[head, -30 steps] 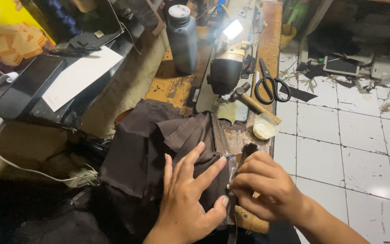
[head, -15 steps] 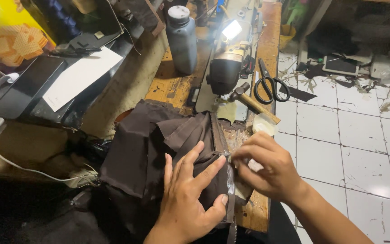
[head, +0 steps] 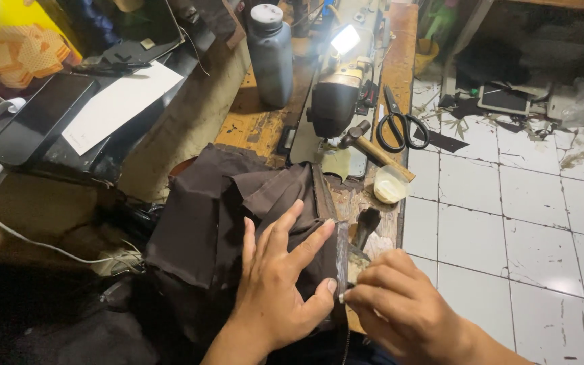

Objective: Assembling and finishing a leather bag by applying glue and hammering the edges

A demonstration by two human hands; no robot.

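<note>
- While the left hand [head: 275, 287] lies flat on the dark brown fabric [head: 238, 209], fingers spread and pressing it down, the right hand [head: 400, 307] has slid back along the near right edge of the worktop [head: 400, 47], toward the body.
- Right hand: thumb and fingers pressed together, pinching the near end of a thin clear strip [head: 341, 260] that lies along the fabric's right edge.
- Half a second ago this pinch sat higher up the strip; judged, the hand is working down the edge toward its near end.
- Fabric: folded heap at the near edge, just short of the sewing machine [head: 336, 101].
- Nearby, untouched: hammer [head: 373, 145], scissors [head: 400, 125], small white tub [head: 390, 186], dark bottle [head: 270, 51] at the far edge.
</note>
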